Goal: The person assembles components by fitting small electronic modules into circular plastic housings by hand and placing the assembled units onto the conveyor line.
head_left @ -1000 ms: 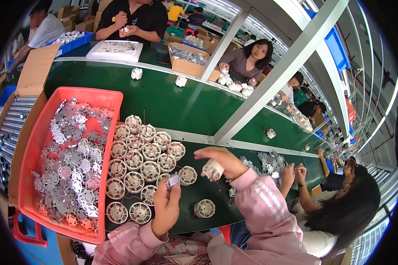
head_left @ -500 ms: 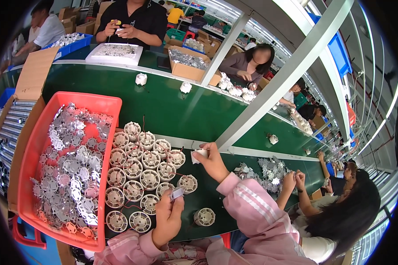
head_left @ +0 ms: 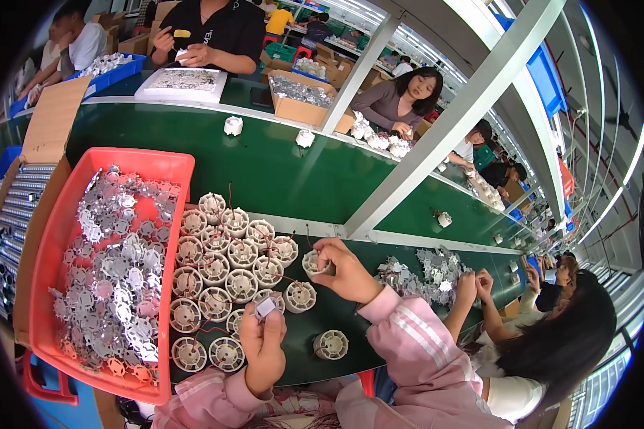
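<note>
My left hand (head_left: 263, 350) is closed, thumb and fingers pinching a small block (head_left: 265, 308) with a pale square face. Out to the right, my right hand (head_left: 347, 270) grips a round white plastic housing (head_left: 312, 264) by its side, near the rail of the belt; a thin wire rises beside it. Just left of the hands stand several similar white housings (head_left: 242, 254) in rows, with spoked tops and reddish wires. One single housing (head_left: 331, 344) stands apart on the green table, nearer to me.
A red bin (head_left: 182, 168) of silvery stamped plates stands left, beside an open cardboard box (head_left: 54, 129) of metal parts. Beyond runs a green belt (head_left: 286, 186) carrying scattered housings. A slanted white post (head_left: 408, 171) rises ahead. More plates (head_left: 436, 275) lie right, by a co-worker's hands.
My right hand has brought its housing slightly left and nearer to me. My left hand has shifted a little left with the block. Housings on the belt have moved slightly right.
</note>
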`<state>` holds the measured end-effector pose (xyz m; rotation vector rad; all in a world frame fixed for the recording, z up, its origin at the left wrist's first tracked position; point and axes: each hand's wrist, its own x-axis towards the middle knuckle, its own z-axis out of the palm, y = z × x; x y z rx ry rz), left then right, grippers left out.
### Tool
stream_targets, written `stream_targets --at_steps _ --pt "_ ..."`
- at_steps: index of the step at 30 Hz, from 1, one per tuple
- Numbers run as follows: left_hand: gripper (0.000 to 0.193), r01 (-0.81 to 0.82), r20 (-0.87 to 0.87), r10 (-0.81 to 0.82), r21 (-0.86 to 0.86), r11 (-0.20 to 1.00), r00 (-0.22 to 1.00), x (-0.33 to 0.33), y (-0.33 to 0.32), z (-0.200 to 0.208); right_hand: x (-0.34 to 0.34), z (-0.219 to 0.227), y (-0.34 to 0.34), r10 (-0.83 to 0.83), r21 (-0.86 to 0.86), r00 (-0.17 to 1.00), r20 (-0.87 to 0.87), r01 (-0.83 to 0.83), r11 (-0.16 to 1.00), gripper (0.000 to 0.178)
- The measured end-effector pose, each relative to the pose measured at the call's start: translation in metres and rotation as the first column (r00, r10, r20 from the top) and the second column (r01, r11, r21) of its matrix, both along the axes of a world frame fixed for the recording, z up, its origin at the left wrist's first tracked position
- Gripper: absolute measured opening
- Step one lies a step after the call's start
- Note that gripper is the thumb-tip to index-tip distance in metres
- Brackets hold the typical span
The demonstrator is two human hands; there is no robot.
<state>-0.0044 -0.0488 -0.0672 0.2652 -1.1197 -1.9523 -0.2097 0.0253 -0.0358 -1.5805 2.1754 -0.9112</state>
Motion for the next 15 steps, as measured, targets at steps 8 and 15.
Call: stream_targets --at_steps 8,15 --pt "0.019 0.052 -0.090 -0.045 0.077 0.996 0.995 0.028 0.005 0.035 0.020 -0.013 0.012 -0.043 -0.152 0.966 -0.255 0.003 0.988 0.029" --pt "0.023 0.233 0.145 -0.235 0.029 0.972 0.961 0.074 0.010 0.071 0.057 0.034 0.028 -0.111 0.247 0.951 -0.289 0.186 0.951 0.029"
